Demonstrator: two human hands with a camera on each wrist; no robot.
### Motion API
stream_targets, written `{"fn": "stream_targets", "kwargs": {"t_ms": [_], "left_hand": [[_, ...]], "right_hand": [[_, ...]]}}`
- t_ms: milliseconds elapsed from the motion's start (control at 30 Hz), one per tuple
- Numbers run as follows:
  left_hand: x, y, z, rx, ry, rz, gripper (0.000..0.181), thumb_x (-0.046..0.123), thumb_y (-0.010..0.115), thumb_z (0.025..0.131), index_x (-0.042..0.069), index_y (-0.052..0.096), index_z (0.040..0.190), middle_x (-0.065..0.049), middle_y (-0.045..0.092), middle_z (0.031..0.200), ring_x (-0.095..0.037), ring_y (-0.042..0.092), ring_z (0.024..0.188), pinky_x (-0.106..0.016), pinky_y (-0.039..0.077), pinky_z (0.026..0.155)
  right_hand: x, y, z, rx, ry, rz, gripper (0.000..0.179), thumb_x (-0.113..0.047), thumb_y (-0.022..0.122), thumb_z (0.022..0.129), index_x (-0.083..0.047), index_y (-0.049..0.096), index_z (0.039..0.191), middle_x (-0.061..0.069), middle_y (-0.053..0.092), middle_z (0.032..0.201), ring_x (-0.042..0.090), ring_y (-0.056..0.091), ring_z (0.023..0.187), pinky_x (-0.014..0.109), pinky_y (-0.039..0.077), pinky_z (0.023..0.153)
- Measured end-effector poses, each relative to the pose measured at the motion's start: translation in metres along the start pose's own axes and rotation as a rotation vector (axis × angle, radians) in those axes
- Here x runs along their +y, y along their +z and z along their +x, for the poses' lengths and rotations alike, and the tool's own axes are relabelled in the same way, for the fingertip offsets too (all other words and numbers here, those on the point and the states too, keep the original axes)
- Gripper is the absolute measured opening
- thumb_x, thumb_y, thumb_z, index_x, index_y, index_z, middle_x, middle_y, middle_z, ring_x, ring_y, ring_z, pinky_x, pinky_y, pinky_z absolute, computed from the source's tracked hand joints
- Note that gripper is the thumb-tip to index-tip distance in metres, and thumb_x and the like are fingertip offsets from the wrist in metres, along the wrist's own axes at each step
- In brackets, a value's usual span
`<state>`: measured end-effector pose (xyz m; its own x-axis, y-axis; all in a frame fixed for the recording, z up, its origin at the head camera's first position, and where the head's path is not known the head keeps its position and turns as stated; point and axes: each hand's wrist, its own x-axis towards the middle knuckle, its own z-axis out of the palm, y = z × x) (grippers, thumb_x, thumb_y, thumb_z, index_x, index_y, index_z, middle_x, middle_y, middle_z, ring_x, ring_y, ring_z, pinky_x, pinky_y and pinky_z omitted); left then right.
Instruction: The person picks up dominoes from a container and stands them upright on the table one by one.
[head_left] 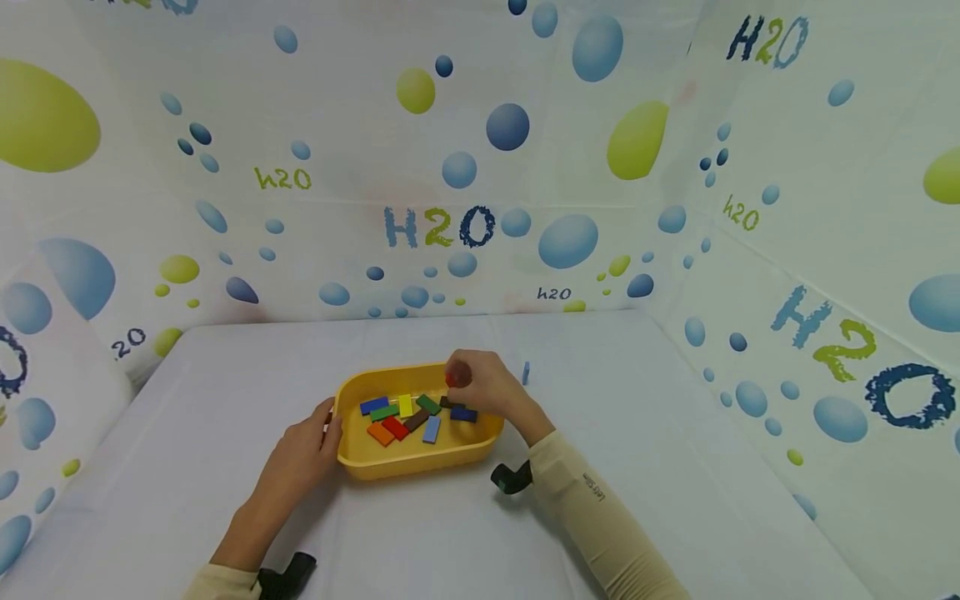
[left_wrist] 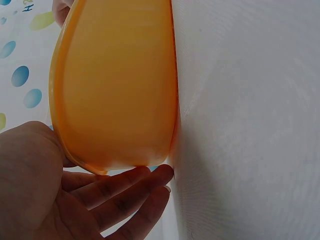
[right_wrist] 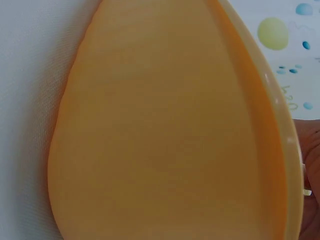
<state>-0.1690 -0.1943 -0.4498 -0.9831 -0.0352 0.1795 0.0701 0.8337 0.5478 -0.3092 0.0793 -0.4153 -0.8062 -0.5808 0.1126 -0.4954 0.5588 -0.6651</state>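
A shallow yellow tray (head_left: 416, 468) holds several small flat blocks, among them an orange block (head_left: 380, 433), a red block (head_left: 395, 427), a yellow block (head_left: 406, 406), a light blue block (head_left: 431, 429) and a dark blue block (head_left: 463, 413). My left hand (head_left: 300, 454) touches the tray's left end from outside; in the left wrist view its fingers (left_wrist: 122, 192) lie fairly straight against the wall. Over the tray's right far corner, my right hand (head_left: 483, 385) pinches a small red piece (head_left: 450, 379), partly hidden by the fingers. The right wrist view shows mostly the tray's outer wall (right_wrist: 165, 120).
One light blue block (head_left: 526, 372) stands upright on the white tabletop (head_left: 420, 542), beyond the tray's right end. Dark wrist-worn devices sit under both forearms. A patterned sheet (head_left: 337, 108) hangs behind and at the sides.
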Motion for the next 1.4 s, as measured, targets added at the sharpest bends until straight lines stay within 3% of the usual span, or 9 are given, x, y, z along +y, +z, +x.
{"fn": "stream_targets", "kwargs": {"t_ms": [333,600,967,1400], "left_hand": [[-0.001,0.001,0.000,0.007,0.001,0.000,0.050,0.015,0.050,0.109,-0.016,0.040,0.147,-0.036,0.060,0.128,-0.045,0.065,0.107,-0.058,0.052,0.091],[-0.002,0.002,0.000,0.008,-0.001,0.002,0.050,0.016,0.049,0.109,-0.016,0.040,0.147,-0.036,0.060,0.129,-0.045,0.065,0.107,-0.058,0.052,0.091],[-0.002,0.004,0.000,0.007,-0.004,0.004,0.051,0.016,0.049,0.110,-0.016,0.040,0.147,-0.036,0.060,0.129,-0.045,0.065,0.108,-0.058,0.052,0.091],[-0.001,0.002,-0.001,0.006,-0.004,0.006,0.051,0.017,0.049,0.110,-0.017,0.039,0.147,-0.036,0.060,0.129,-0.046,0.064,0.109,-0.058,0.052,0.092]], "right_hand": [[0.000,-0.006,-0.002,0.039,-0.032,-0.005,0.020,-0.006,0.080,0.090,-0.012,0.067,0.105,-0.002,0.066,0.095,0.018,0.061,0.088,0.029,0.055,0.084],[0.000,-0.014,-0.004,0.047,-0.015,0.009,0.024,-0.005,0.081,0.088,-0.011,0.066,0.105,-0.001,0.066,0.095,0.018,0.062,0.088,0.028,0.055,0.084],[0.005,-0.023,-0.007,0.067,-0.076,0.044,0.021,-0.003,0.080,0.089,-0.011,0.065,0.101,0.000,0.065,0.093,0.019,0.062,0.088,0.029,0.056,0.083],[0.007,-0.034,-0.009,0.080,-0.053,0.050,0.019,-0.003,0.078,0.090,-0.009,0.065,0.103,0.002,0.065,0.095,0.021,0.062,0.090,0.031,0.056,0.085]]}}
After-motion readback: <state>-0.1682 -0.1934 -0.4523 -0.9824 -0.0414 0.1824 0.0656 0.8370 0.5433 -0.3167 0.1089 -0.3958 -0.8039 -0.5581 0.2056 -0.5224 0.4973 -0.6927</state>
